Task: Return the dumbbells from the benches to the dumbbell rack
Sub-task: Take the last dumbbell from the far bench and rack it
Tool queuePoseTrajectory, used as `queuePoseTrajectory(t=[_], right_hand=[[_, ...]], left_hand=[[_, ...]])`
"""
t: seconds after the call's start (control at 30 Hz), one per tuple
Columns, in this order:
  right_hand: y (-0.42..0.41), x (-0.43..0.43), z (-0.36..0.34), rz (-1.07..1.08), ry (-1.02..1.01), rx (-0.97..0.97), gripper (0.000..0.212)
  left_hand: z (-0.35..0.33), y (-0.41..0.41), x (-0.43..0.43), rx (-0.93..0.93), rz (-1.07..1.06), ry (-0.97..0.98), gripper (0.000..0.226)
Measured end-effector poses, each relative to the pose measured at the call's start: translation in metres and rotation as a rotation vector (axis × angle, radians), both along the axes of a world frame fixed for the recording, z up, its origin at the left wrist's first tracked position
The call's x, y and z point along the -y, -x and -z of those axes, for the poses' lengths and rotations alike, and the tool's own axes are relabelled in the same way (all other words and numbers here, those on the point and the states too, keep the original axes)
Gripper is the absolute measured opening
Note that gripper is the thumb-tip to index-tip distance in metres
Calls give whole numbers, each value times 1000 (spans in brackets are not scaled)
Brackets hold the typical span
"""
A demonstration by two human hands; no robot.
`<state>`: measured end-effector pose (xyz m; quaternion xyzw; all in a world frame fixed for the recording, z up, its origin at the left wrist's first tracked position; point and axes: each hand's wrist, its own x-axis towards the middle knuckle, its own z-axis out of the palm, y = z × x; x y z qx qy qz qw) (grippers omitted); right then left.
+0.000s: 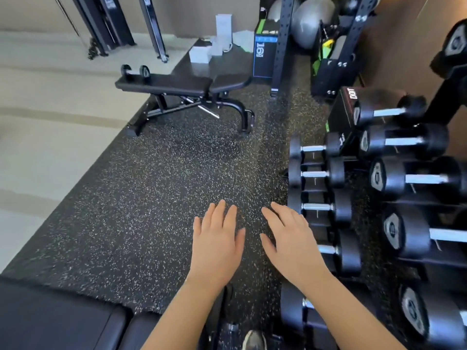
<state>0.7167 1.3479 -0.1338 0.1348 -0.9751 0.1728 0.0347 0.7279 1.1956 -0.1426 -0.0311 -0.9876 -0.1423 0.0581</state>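
Black speckled rubber flooring is seen beneath both hands, which are held out flat, fingers straight, with nothing gripped. The left hand and right hand are set side by side, slightly apart, palms down. This pose is judged to suit the gap between loads, both hands being freed for the next pick-up. One small dumbbell is seen lying across the end of the far bench, well ahead of the hands and to their left. The rack, lined with dumbbells, is found just beside the right hand.
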Motion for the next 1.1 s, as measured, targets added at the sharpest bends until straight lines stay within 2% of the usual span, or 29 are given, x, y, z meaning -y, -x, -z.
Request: queuePoseTrajectory(t=[0.33, 0.57, 0.77, 0.97, 1.1], right_hand=[[70, 29, -5, -114, 8, 1, 49], [143, 55, 6, -140, -52, 35, 48], [255, 123, 9, -189, -66, 40, 46], [409, 231, 9, -252, -107, 44, 47], [506, 293, -6, -262, -94, 43, 48]], left_hand=[[-5, 47, 33, 15, -123, 16, 51], [8, 116, 58, 4, -167, -81, 47], [21, 218, 117, -44, -207, -103, 45], [25, 370, 221, 4, -219, -97, 48], [6, 467, 282, -33, -256, -80, 46]])
